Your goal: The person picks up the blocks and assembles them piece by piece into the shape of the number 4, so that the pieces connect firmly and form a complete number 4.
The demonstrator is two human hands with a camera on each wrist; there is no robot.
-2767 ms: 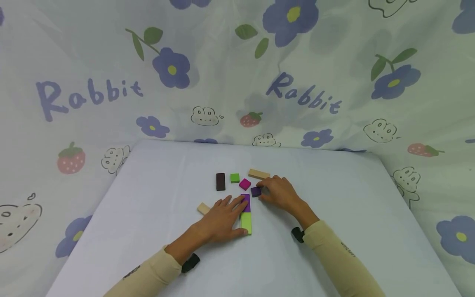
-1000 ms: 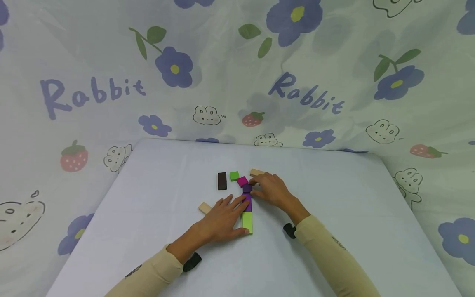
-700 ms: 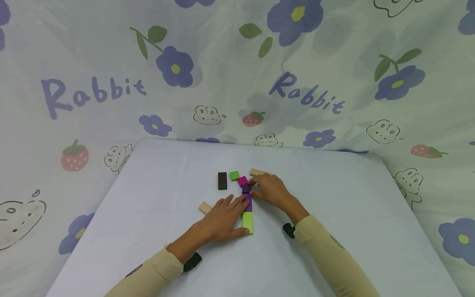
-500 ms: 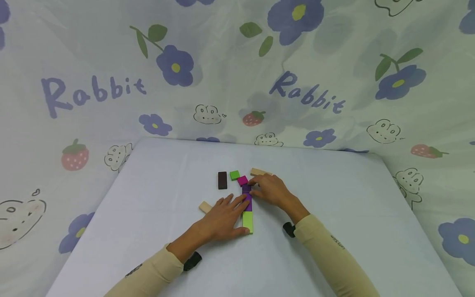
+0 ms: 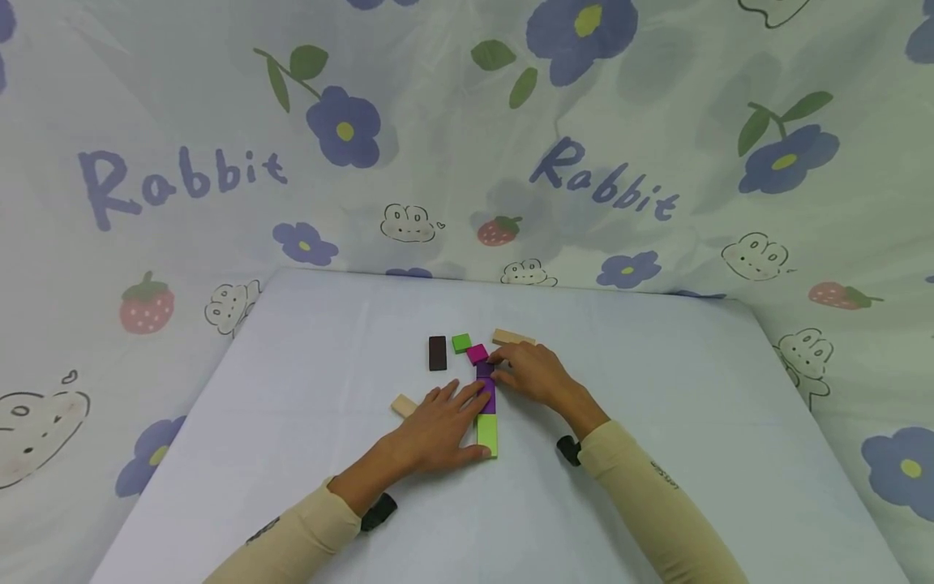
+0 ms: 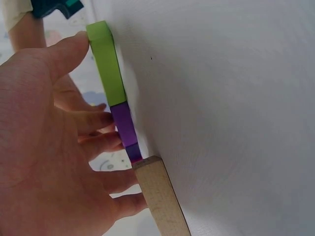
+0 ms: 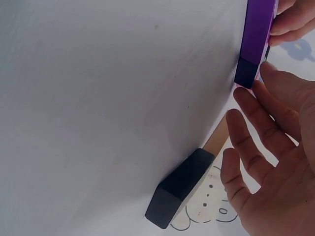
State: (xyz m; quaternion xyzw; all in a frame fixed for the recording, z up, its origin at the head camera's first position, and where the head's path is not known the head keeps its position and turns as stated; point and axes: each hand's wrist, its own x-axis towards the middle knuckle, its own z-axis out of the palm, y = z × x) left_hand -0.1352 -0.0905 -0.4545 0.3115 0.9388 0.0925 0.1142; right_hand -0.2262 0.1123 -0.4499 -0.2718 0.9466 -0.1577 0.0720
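Already, mid-frame, we had closed the dark block (image 5: pixel 485 370) up against the purple block (image 5: pixel 490 405), making three in line with the lime block (image 5: pixel 486 431), our right hand (image 5: pixel 536 373) pinching it, our left hand (image 5: pixel 435 431) spread-fingered.

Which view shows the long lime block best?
Left wrist: the long lime block appears large, with its long side and one end visible. Head shows it smaller, from above, partly covered by the left hand. I can't see it in right wrist.
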